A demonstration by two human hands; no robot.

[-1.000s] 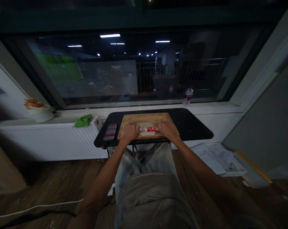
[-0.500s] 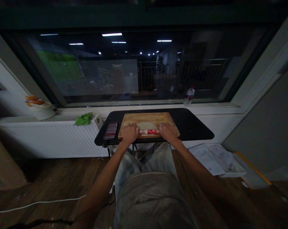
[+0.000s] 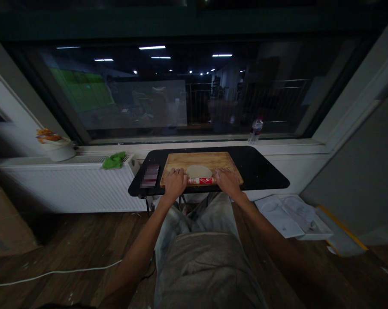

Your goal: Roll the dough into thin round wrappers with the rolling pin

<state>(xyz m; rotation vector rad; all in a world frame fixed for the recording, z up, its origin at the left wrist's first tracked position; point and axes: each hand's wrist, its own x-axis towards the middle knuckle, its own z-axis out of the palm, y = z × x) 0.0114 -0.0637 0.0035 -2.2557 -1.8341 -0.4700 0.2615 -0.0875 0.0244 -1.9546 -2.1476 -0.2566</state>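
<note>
A wooden cutting board (image 3: 207, 159) lies on a small black table. On it is a flat, pale round of dough (image 3: 198, 171). Across the near edge of the dough lies a rolling pin (image 3: 201, 181) with a red and white wrapper round its middle. My left hand (image 3: 176, 182) is closed over its left end, and my right hand (image 3: 226, 180) over its right end. The pin's ends and most of my fingertips are hidden beneath my hands.
A phone-like dark flat object (image 3: 150, 175) lies left of the board on the black table (image 3: 265, 174). On the sill stands a water bottle (image 3: 256, 130). A green cloth (image 3: 113, 160) and a white pot (image 3: 60, 151) sit on the radiator. An open white box (image 3: 290, 214) rests on the floor.
Both hands have drawn the rolling pin slightly toward me. More of the dough shows beyond it.
</note>
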